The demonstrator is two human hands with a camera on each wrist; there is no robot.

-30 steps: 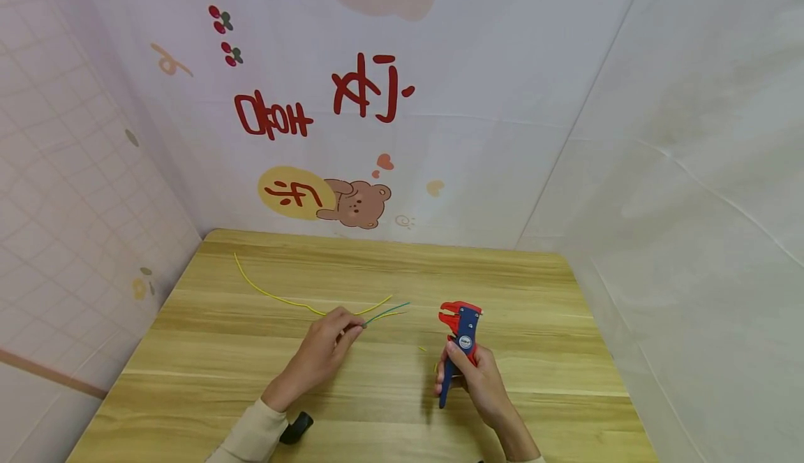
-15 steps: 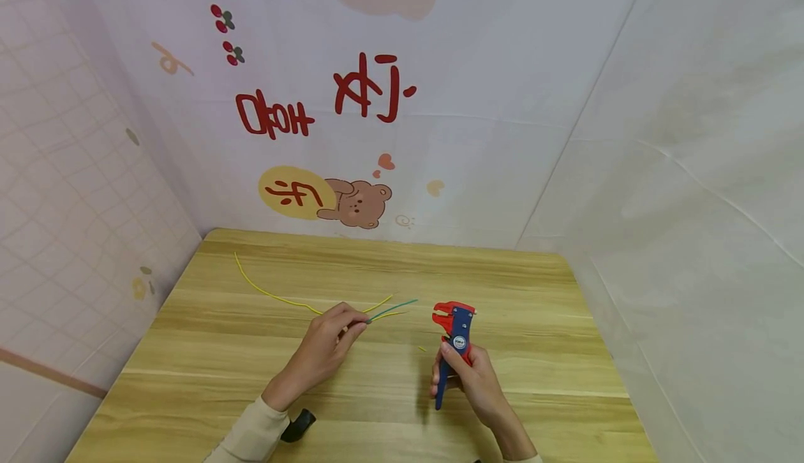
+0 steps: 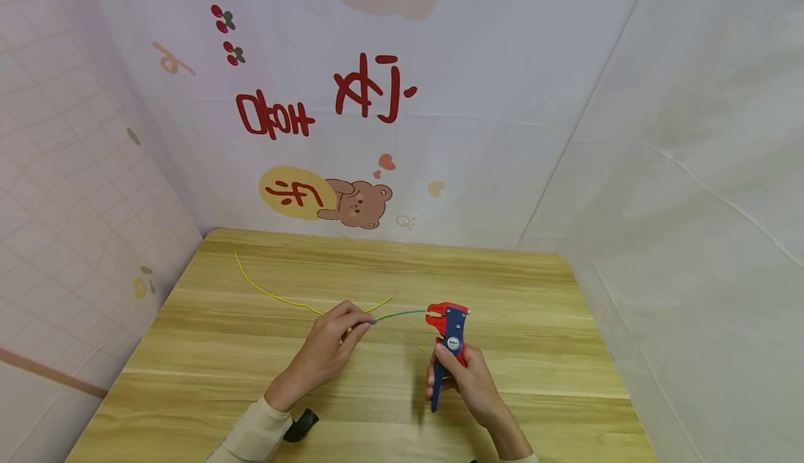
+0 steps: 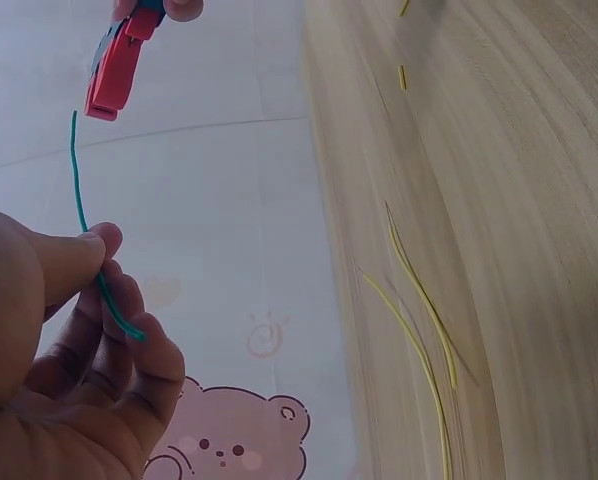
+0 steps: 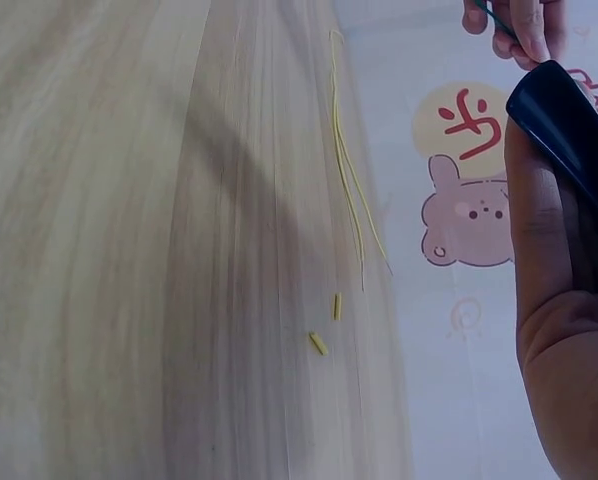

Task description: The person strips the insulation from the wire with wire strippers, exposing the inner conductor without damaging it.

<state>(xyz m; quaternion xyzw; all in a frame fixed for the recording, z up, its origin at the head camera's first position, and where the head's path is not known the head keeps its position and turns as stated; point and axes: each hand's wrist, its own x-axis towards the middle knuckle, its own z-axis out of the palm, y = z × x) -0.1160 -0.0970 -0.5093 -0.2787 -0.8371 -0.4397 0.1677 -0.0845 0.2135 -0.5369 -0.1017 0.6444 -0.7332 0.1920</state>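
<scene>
Between the thumb and fingertips of my left hand [image 3: 323,348] is a short green wire [image 3: 402,313]. Its free end points right, toward the red jaws of a wire stripper [image 3: 455,323]. My right hand [image 3: 470,379] grips that tool by its blue handle, jaws facing left. In the left wrist view the green wire's tip [image 4: 75,118] appears just beside the red jaw end [image 4: 106,105], with a small gap; contact cannot be judged from the head view. Yellow wire [image 3: 276,297] lies on the table behind and under my left hand, its ends looking thin and bare.
Two small yellow insulation scraps [image 5: 338,306] lie on the wooden table [image 3: 540,323]. A black piece [image 3: 301,426] shows by the left sleeve. Pale printed cloth walls [image 3: 477,100] stand at the table's back and sides.
My right hand has brought the wire stripper leftward. My left hand has shifted slightly right, and the green wire's free end has come to the tool's jaws.
</scene>
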